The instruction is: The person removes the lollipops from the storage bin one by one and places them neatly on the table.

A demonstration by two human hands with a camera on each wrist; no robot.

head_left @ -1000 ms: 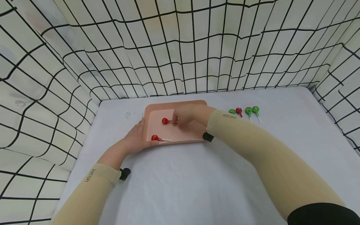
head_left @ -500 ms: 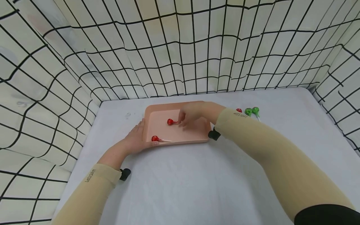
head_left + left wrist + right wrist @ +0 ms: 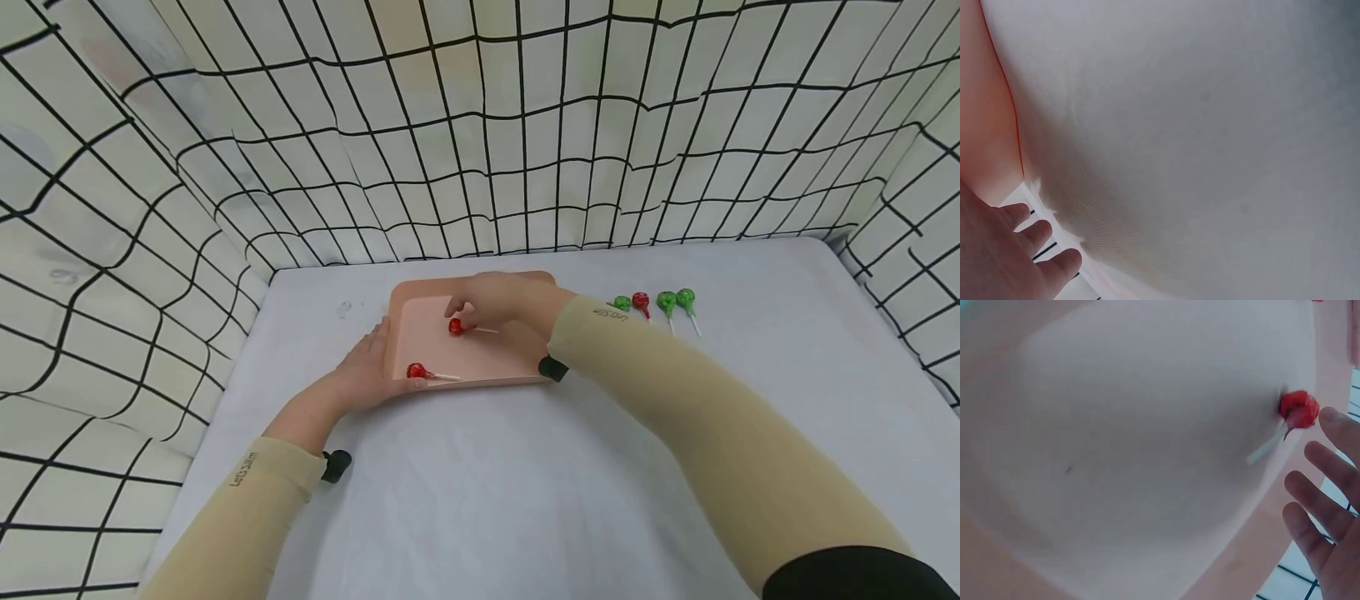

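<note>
A pink tray [image 3: 420, 287] lies on the table with two red lollipops in it. My left hand [image 3: 362, 367] rests on its left edge, fingers straight along the side and thumb at the front corner. One red lollipop [image 3: 416, 371] lies along the front wall near that thumb. Above the tray is my right hand [image 3: 495, 300], its fingers apart and its index fingertip beside the head of the other red lollipop [image 3: 1299, 409]. That lollipop lies on the tray floor, its white stick loose from the fingers in the right wrist view.
On the table right of the tray lie a red lollipop [image 3: 641, 302] and several green ones, including one green lollipop [image 3: 686, 297]. The nearest of them is partly behind my right sleeve. A white wall with a black grid [image 3: 525, 150] stands behind and beside the table [image 3: 480, 483].
My right hand shifted right with the lollipop, then let go of it and moved slightly back left, fingers spreading. The lollipop now lies farther right than a second ago. My left hand stayed put.
</note>
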